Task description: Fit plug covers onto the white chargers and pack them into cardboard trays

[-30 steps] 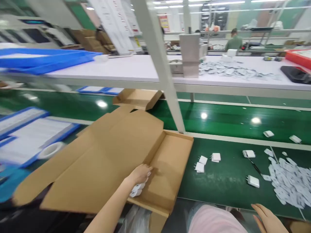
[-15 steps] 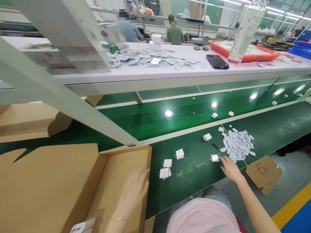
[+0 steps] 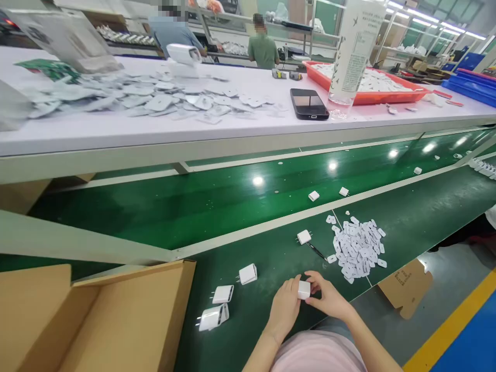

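Observation:
A white plug charger is between my two hands near the bench's front edge. My left hand is closed on its left side, and the fingers of my right hand curl at its right side. Beyond them, another white charger lies beside dark tweezers. A heap of small white flat plates spreads to the right of my hands. Left of my hands sit more chargers with their prongs pointing left: one charger, a second charger and a third charger.
An open cardboard box stands at the left. Behind the bench runs a green conveyor belt with a few chargers on it. The white shelf above holds a phone, a clear bottle and a red tray. Two people sit beyond.
My left hand has come from over the cardboard box to the charger by my right hand. Both hands now hold that charger closer to my body. The view has shifted right.

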A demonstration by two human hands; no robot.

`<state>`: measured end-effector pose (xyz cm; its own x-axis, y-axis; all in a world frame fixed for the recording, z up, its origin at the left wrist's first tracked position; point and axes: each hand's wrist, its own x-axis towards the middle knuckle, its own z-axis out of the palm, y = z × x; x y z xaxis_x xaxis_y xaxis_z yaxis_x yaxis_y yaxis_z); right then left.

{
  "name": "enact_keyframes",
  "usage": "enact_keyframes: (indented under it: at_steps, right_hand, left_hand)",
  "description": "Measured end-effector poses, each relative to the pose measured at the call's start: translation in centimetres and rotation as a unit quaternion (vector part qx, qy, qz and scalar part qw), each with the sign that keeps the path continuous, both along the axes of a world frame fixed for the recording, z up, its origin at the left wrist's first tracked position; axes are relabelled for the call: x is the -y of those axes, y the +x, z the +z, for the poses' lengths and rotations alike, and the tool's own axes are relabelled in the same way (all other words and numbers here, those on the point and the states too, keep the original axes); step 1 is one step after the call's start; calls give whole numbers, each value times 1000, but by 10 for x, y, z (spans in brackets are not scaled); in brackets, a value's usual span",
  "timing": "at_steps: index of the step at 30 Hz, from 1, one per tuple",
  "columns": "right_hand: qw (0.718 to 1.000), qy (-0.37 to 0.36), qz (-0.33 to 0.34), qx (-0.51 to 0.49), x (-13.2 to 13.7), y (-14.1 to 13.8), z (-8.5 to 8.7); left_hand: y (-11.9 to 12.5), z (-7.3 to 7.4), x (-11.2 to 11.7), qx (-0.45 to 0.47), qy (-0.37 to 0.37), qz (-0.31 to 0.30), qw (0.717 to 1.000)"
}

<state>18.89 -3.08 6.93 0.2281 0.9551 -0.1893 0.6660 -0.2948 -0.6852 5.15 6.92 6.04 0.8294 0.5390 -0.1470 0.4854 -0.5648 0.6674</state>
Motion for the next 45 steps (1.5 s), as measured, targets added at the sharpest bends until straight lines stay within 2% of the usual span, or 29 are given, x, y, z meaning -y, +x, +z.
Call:
enact_keyframes:
  at_steps: [3, 7, 10, 12, 14, 16, 18, 20, 22, 25, 27, 30, 33, 36, 39, 42, 44, 45]
  right_hand:
    - [1000, -16, 5, -15, 4, 42, -6]
    - [999, -38, -3, 37, -2, 94, -22]
    - [995, -47, 9, 84, -7, 109, -32]
    - [993, -50, 25, 107, -7, 110, -37]
    - [990, -51, 40, 126, -5, 109, -39]
    - [987, -51, 54, 142, -2, 109, -40]
    - [984, -53, 59, 157, 1, 112, -41]
    - [983, -55, 55, 166, 2, 115, -41]
    - [983, -58, 45, 166, 1, 119, -40]
    - [987, -57, 28, 147, -2, 125, -37]
    - [991, -53, 15, 124, -3, 127, -33]
    - [997, -37, -12, 71, -5, 125, -29]
    - [999, -9, -45, -5, -9, 114, -21]
    - [993, 32, -70, -95, -19, 92, -4]
    - [979, 79, -75, -171, -30, 64, 30]
    - [965, 119, -70, -222, -34, 34, 77]
    - [961, 164, -54, -217, -33, 16, 111]
    - [959, 205, -24, -192, -32, 8, 127]
  left_hand:
    - [10, -3, -4, 28, -60, 27, 997]
    - [21, -16, 2, 61, -115, 68, 989]
    - [30, -26, 10, 69, -106, 110, 986]
    - [36, -29, 14, 71, -87, 109, 988]
    - [45, -28, 16, 80, -74, 58, 992]
    - [57, -28, 18, 95, -74, -33, 992]
    - [71, -29, 20, 106, -84, -119, 984]
    - [85, -31, 24, 106, -94, -170, 975]
    - [95, -34, 27, 99, -103, -186, 972]
    - [97, -32, 27, 90, -118, -157, 977]
    - [89, -24, 21, 90, -131, -110, 981]
    - [68, -3, 8, 105, -162, -13, 981]
    - [44, 28, -2, 137, -213, 86, 964]
    - [20, 61, -4, 181, -261, 142, 938]
    - [-1, 87, 1, 245, -347, 171, 889]
    - [-20, 106, 12, 290, -416, 184, 842]
    - [-29, 116, 21, 298, -409, 191, 841]
    - [-34, 121, 24, 301, -396, 196, 845]
